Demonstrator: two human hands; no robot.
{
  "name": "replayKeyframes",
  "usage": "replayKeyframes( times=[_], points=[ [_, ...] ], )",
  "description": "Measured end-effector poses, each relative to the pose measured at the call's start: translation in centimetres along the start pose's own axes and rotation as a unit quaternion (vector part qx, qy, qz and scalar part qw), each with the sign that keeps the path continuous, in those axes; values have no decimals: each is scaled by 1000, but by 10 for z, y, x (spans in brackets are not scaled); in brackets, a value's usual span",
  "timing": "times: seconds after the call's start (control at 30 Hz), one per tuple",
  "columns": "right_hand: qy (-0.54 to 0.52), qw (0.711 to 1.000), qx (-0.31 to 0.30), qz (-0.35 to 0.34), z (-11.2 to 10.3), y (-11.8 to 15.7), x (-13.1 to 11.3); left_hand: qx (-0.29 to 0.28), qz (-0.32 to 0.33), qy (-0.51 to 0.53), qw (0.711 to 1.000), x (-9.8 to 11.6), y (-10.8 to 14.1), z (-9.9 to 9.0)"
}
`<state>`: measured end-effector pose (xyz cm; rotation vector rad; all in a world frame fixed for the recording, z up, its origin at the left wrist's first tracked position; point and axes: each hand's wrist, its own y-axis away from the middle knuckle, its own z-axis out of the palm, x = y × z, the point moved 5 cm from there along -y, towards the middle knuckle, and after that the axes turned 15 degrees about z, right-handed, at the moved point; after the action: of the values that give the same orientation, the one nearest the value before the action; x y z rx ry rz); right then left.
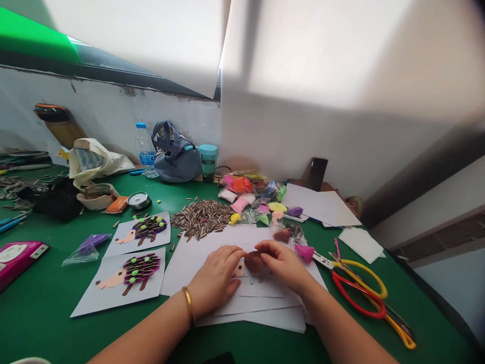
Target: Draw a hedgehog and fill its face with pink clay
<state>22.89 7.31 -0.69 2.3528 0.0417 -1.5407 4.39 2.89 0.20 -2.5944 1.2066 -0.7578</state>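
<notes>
A flattened brown clay piece [254, 262] lies between both hands over a white sheet [265, 289] with a drawn outline and a pink clay head. My right hand [281, 260] pinches its upper right edge between thumb and fingers. My left hand [220, 273], with a gold bangle at the wrist, rests on the paper, its fingertips at the piece's left edge. Two finished hedgehog pictures [131, 275] with pink snouts, seed spines and green dots lie to the left. Behind the sheets is a pile of striped seeds [200, 217].
Bagged coloured clay [238, 184] lies behind the papers. Yellow and red-handled scissors [364, 288] are at the right. A phone [317, 173], a grey bag [176, 159], a teal cup [208, 162] and a water bottle [145, 146] stand along the wall. A magenta box [20, 260] is far left.
</notes>
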Motion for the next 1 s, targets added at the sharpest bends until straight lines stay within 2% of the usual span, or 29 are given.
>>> replayKeyframes(
  times=[0.17,0.3,0.37,0.47,0.57,0.83,1.0],
  points=[
    [-40,999,-6,4,-3,2,-3,-3,-3,1,1000,-1,0,1],
    [-71,996,-49,4,3,6,-6,-10,-7,2,1000,-2,1,2],
    [-30,999,-44,5,5,5,-4,-7,-7,2,1000,-2,1,2],
    [75,997,17,-10,4,3,0,1,-2,4,1000,-1,1,1],
    [140,989,41,-25,2,2,1,-6,5,6,1000,0,-1,0],
    [219,974,56,-24,-2,3,-1,-59,40,-13,997,10,-5,-3],
    [250,966,57,-11,-3,4,-4,-71,51,-24,996,15,-5,-3]
  ],
)
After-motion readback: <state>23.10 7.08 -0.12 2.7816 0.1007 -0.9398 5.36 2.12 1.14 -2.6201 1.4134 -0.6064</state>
